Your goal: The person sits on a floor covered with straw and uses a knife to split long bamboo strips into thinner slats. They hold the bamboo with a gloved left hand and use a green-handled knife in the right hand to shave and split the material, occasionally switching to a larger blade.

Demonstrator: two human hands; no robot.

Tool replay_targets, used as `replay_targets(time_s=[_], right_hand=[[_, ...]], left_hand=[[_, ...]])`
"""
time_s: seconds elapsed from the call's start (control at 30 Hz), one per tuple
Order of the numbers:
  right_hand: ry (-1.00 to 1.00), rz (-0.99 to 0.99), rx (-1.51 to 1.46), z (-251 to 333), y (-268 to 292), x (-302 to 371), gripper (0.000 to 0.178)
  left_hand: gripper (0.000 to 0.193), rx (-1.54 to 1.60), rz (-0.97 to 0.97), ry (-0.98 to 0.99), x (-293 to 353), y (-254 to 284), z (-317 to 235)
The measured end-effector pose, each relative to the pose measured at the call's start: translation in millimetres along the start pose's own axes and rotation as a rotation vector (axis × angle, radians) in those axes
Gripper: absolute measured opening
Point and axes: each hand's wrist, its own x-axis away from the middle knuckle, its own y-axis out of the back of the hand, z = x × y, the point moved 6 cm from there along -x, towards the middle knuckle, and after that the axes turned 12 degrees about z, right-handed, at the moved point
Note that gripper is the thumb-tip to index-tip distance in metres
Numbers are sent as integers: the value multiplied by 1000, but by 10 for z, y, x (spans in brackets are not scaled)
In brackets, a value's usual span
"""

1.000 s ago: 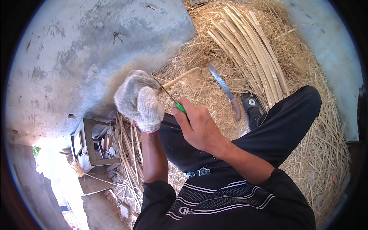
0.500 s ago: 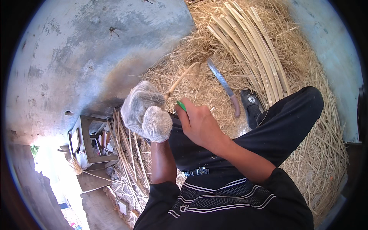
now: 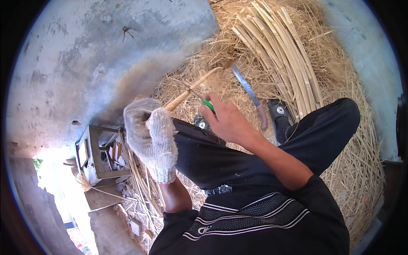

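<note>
Head view: I see gloved left hand (image 3: 146,138), fingers curled around pale stick (image 3: 204,80) slanting out over straw (image 3: 229,46). Bare right hand (image 3: 229,120): fingers pinching green-handled knife (image 3: 208,104), which crosses stick. Machete (image 3: 248,90) lies on straw near bundled strips (image 3: 289,59).

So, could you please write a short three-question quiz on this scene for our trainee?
1. Which hand wears a knitted glove and grips the pale stick?
2. True or false: neither hand touches the large knife lying on the straw.
3. Fill in: the bare right hand holds a tool with a ____ handle.

Key: 1. The left hand. 2. True. 3. Green.
</note>
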Motion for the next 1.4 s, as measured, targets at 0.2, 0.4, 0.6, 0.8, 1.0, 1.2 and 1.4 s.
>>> replay_targets(time_s=[0.2,0.4,0.6,0.8,1.0,1.2,1.4], right_hand=[[401,-20,-94,464,18,262,30],[359,-160,67,388,-167,349,21],[371,-159,161,398,-227,328,18],[96,-257,313,-220,-260,5,17],[437,-244,114,294,-295,249,16],[-175,-200,222,-990,-169,-296,15],[394,-258,4,87,-329,28,16]], left_hand=[[35,215,-175,-48,144,181,-4],[48,-57,-27,-111,249,127,-54],[45,49,-63,-31,335,142,-16],[40,-54,10,-79,363,-4,-83],[40,29,-74,-63,428,63,113],[40,228,-96,-129,336,-126,84],[38,66,-230,-43,376,-61,82]])
